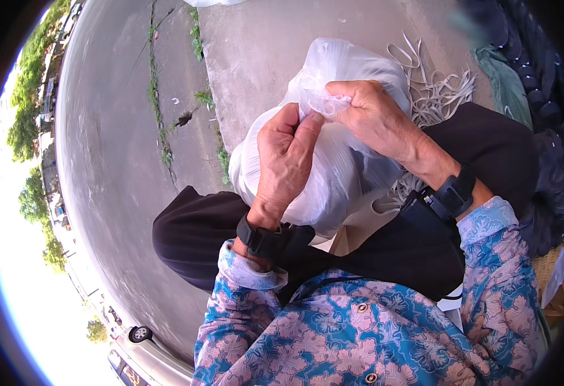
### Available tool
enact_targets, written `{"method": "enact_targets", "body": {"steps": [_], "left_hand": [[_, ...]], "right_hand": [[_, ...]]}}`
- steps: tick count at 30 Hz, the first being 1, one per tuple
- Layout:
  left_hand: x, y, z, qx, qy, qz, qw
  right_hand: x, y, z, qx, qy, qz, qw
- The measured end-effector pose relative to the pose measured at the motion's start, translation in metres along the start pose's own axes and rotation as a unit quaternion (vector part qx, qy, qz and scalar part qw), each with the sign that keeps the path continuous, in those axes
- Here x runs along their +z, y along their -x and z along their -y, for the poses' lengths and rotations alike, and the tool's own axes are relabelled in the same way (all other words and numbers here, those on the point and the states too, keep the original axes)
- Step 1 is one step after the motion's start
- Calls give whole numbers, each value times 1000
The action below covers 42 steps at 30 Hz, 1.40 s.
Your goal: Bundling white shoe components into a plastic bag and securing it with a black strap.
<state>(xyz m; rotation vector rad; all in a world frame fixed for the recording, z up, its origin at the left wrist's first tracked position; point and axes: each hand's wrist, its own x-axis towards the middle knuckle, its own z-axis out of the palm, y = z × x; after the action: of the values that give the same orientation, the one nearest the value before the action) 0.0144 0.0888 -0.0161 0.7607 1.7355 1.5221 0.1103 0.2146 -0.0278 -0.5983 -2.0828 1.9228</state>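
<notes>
A large white translucent plastic bag [333, 174], bulging with contents I cannot make out, rests in front of my knees. Its gathered neck is twisted between both hands. My left hand [286, 154] pinches the plastic between thumb and bent fingers, closed on it. Just to the right and slightly higher, my right hand [372, 116] is closed on the same bunched plastic, with a short end sticking out past the fingers. The two hands nearly touch. Each wrist wears a black strap.
A tangle of flat whitish straps [439, 93] lies on the pavement right of the bag. Green cloth [504, 83] and dark piled items [539, 71] stand farther right, with a wicker basket [545, 270] nearer me. Weeds [160, 122] grow along cracks at left. A parked car [147, 357] is at lower left.
</notes>
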Motion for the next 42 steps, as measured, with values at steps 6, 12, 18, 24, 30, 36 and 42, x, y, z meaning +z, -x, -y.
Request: {"method": "enact_targets", "body": {"steps": [6, 12, 18, 24, 30, 36, 42], "left_hand": [[-16, -14, 9, -91, 109, 23, 990], [-24, -21, 11, -130, 122, 46, 983], [-20, -17, 14, -91, 99, 62, 989], [-40, -7, -24, 9, -248, 59, 967], [-30, -31, 29, 225, -283, 143, 921], [-20, -45, 57, 215, -352, 145, 899], [-18, -55, 67, 203, -308, 197, 908]], "right_hand": [[-6, -17, -1, -86, 166, 47, 981], [-11, -22, 10, -74, 264, 109, 955], [-1, -22, -1, -52, 277, 111, 953], [15, -29, -3, -25, 254, 114, 960], [11, -21, -2, -50, 177, 61, 981], [20, -19, 19, -143, 284, 88, 944], [22, -25, -10, -158, 366, 118, 910]]}}
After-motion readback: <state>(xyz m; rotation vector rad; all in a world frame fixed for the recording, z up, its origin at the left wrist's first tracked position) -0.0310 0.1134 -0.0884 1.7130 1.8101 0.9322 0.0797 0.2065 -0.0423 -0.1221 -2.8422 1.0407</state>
